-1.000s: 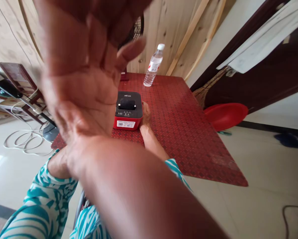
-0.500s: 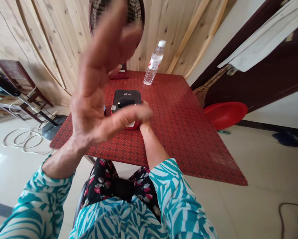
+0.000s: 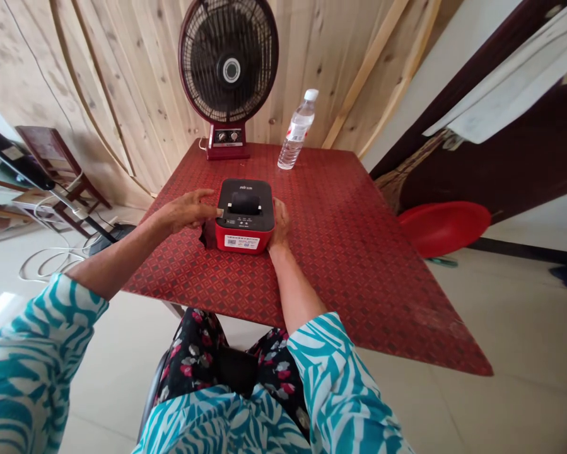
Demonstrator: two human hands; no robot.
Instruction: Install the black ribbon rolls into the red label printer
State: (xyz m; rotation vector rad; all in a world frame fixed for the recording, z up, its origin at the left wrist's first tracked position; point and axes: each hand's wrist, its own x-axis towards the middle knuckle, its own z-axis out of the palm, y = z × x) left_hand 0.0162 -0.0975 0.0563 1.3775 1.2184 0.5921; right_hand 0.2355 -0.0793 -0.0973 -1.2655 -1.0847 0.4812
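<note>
A small red and black receipt printer (image 3: 248, 242), with a white label on its front, sits on the table. My right hand (image 3: 280, 222) is wrapped against its right side, with the far fingers partly hidden. At the printer's left edge is my left hand (image 3: 188, 211), fingers stretched out and apart. Its fingertips meet the top left corner by a pale square tab (image 3: 219, 213). A small dark shape (image 3: 207, 236) lies below that hand, against the printer; I cannot make out what it is.
A clear water bottle (image 3: 296, 132) with a white cap stands behind the printer on the patterned red table (image 3: 354, 252). A table fan (image 3: 229, 69) is at the back against the wooden wall. On the right is a red basin (image 3: 448, 227); coiled cable (image 3: 46, 258) lies on the left floor.
A large bare forearm and hand from the lower right has left the view. My raised left hand has come down to the printer's left side. My right hand has stayed on the printer.
</note>
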